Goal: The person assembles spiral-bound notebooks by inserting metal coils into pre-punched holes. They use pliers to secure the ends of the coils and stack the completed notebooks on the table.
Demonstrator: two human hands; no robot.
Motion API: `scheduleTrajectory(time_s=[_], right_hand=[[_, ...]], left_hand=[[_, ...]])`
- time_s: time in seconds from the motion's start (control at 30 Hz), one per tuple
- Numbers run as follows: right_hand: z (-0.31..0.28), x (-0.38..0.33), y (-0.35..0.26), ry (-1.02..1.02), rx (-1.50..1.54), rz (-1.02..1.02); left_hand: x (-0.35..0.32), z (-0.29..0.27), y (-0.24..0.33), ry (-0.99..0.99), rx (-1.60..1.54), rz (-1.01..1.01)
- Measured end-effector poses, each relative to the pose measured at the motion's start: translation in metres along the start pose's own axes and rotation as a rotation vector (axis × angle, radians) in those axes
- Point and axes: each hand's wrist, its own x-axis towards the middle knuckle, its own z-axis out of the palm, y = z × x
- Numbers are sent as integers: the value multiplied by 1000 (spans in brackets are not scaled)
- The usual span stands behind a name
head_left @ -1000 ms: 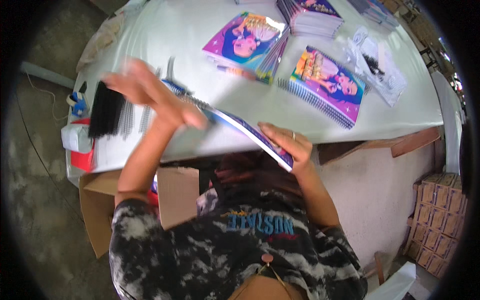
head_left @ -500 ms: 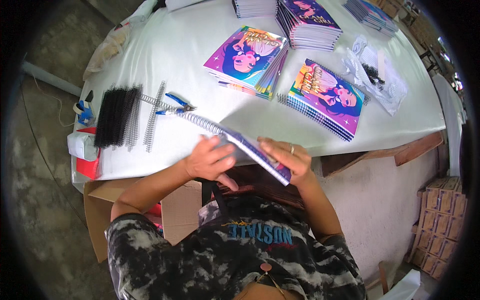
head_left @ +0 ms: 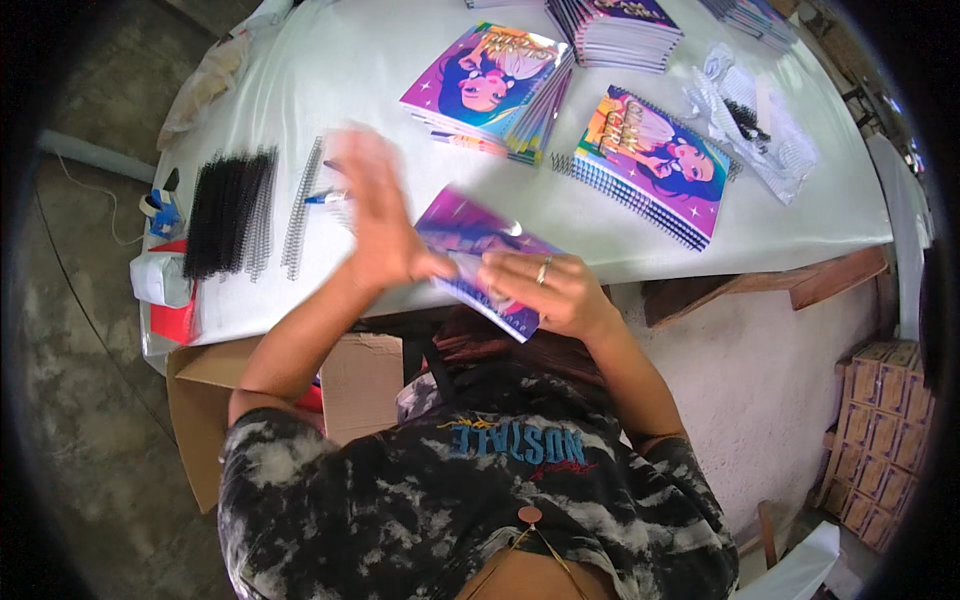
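My right hand [head_left: 550, 290] is closed on a purple notebook [head_left: 490, 305] with a pictured cover, tilted above the table's near edge. My left hand [head_left: 375, 215] is raised at the notebook's left side, blurred, with fingers stretched out and the thumb near the cover's edge. Partly hidden behind that hand lie blue-handled cutting pliers [head_left: 322, 198]. A loose spiral coil [head_left: 302, 215] rests just left of them. Further left is a bundle of black spiral coils [head_left: 225, 212].
A pile of unbound notebooks [head_left: 490, 85] and a stack of spiral-bound notebooks [head_left: 655, 165] lie ahead. Beyond stands a taller stack [head_left: 625, 45]. White bubble wrap [head_left: 775, 150] with black coils lies at right. A blue tape dispenser [head_left: 162, 213] sits at the left edge, an open cardboard box [head_left: 365, 385] below.
My left hand has moved up and away from the notebook's spine, its fingers straightening. The notebook has turned so its cover shows more. The coil that stuck out from its spine no longer shows.
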Motion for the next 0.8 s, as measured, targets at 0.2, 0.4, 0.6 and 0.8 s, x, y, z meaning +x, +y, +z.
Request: scheduleTrajectory(time_s=[0.2,0.4,0.6,0.8], right_hand=[[-13,0,0,226,58,187],[-7,-2,10,283,233,442],[-8,14,0,456,445,525],[-15,1,2,234,342,542]], left_hand=[[110,-48,36,643,184,241],[117,-34,8,37,163,286],[122,-13,5,115,146,279],[125,-18,4,385,313,358]])
